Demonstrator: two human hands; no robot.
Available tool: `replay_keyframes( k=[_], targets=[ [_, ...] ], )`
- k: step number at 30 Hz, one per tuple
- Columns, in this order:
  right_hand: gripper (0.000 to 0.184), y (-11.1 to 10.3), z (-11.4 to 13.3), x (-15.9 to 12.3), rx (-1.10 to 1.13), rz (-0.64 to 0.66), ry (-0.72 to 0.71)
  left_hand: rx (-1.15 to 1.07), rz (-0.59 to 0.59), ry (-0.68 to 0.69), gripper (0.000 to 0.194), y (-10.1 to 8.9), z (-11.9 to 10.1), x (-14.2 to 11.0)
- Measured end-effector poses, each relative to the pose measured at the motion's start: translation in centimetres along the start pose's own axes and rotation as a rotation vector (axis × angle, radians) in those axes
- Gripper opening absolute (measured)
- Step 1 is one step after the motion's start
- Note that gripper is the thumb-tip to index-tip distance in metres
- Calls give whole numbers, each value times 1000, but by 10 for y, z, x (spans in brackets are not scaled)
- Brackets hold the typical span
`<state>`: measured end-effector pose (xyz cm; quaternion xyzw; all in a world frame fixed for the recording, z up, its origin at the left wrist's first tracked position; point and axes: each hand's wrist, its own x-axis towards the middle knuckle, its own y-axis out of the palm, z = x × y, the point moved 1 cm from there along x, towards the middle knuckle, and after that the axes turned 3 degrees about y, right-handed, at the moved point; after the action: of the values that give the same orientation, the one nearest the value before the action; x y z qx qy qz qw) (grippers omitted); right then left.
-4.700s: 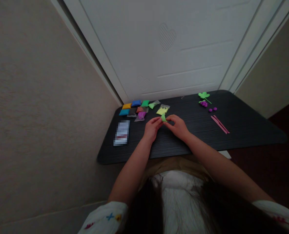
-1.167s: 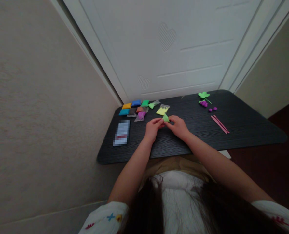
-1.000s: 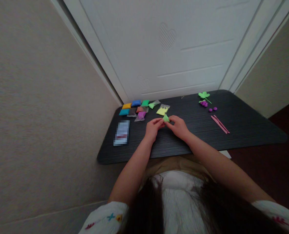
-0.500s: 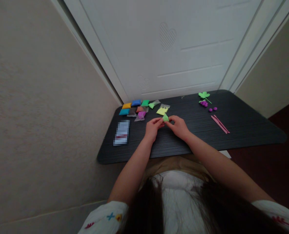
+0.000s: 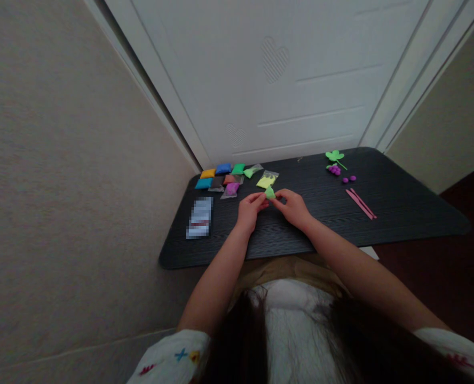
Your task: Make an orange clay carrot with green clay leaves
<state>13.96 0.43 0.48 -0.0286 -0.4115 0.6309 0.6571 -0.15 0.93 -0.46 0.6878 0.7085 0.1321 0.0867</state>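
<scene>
A small light green piece of modelling clay, roughly triangular, is pinched between both hands above the dark table. My left hand grips its left side with thumb and fingertips. From the right, my right hand closes thumb and index finger on it. Just beyond the fingers lies a clear packet of pale yellow clay. Where the fingertips press, part of the green piece is hidden.
Several clay packets, such as a yellow one and a purple one, lie at the back left. A blurred phone-shaped object is nearer. At right are a green clay leaf, purple clay balls and pink tools.
The green clay piece has shifted very slightly left and tilted a little between my fingers. Both hands have otherwise kept nearly the same place.
</scene>
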Motion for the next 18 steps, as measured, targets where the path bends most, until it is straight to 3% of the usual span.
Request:
replay_keyframes(
  k=[18],
  targets=[
    [17,-3,3,0,87,-19,-10,-33,-6,-12,26,0,-4,-2]
  ],
)
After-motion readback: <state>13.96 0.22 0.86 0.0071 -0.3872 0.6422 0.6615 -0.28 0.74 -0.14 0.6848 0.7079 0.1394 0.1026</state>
